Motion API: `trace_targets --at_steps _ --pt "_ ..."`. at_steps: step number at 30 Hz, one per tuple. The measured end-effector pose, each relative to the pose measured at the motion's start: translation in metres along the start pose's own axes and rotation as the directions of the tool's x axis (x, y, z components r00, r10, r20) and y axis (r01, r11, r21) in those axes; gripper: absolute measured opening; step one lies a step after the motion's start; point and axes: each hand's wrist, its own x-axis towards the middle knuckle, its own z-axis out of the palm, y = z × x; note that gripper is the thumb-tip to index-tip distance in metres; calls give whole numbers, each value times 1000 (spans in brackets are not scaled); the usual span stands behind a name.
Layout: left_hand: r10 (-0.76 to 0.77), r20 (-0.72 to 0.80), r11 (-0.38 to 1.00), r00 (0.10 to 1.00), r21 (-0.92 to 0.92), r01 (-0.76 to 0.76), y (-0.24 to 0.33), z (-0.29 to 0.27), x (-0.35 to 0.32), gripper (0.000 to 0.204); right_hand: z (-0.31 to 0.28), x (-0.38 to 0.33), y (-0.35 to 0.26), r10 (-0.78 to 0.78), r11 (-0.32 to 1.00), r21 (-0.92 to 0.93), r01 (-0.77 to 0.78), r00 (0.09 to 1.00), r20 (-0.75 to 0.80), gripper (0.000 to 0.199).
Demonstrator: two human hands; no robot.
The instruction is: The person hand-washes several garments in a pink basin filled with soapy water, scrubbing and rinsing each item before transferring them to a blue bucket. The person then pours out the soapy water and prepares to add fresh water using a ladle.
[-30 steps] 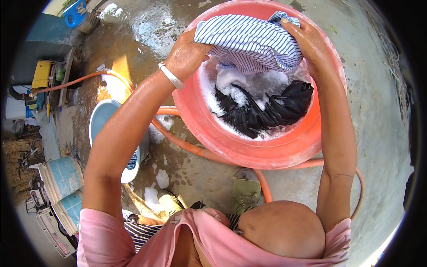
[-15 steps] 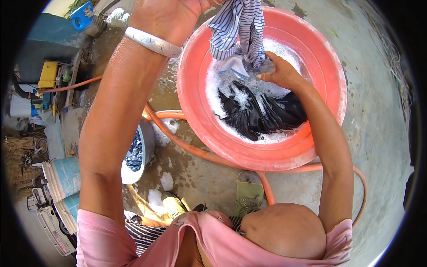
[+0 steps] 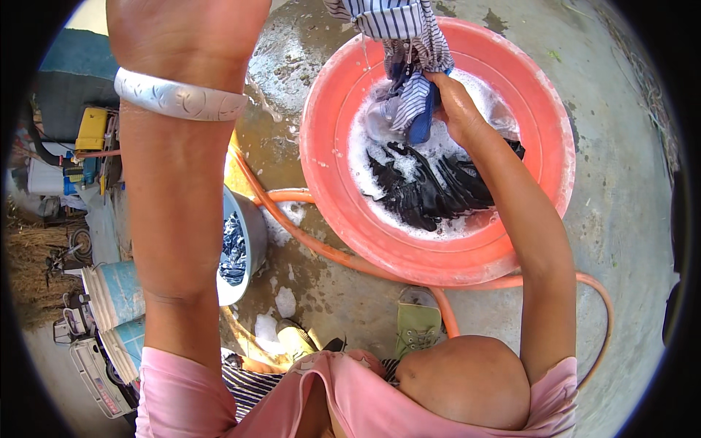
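A blue-and-white striped garment [image 3: 387, 20] hangs down from the top edge over a pink-red basin [image 3: 325, 201]. My right hand [image 3: 458, 106] is closed on its lower folds, above the suds. A dark blue part hangs just under those fingers. My left hand [image 3: 186, 25] is raised at the upper left, above a silver bangle. Its fingers lie beyond the top edge, so their hold is hidden. Dark wet cloth [image 3: 423, 186] lies in the foamy water, below my right hand, and a pale, soaked piece [image 3: 378, 120] is beside the striped folds.
An orange hose [image 3: 321, 248] curves around the basin's near side on the wet concrete. Left of it, a grey-blue tub [image 3: 255, 244] holds patterned cloth. Stacked light-blue containers [image 3: 120, 292] and a yellow container [image 3: 92, 128] stand farther left. My green shoes [image 3: 418, 326] are close below.
My left arm has risen and shifted left, its fingers leaving the view. The striped garment is pulled higher, and its dark blue part now shows. My right hand has moved slightly up, gripping the folds.
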Motion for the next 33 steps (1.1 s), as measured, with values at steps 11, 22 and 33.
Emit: trace_targets --at_steps 11,22,33 --pt "-331 -564 853 756 164 496 -95 -71 -76 16 -12 -19 -93 -516 472 -733 489 828 221 45" --pt "-280 -388 72 878 904 422 -178 -111 -166 85 -96 10 4 -205 223 -939 261 955 216 86" --pt "-934 46 -79 353 940 -332 -221 -75 -214 52 -91 16 56 228 -292 -916 276 950 213 28"
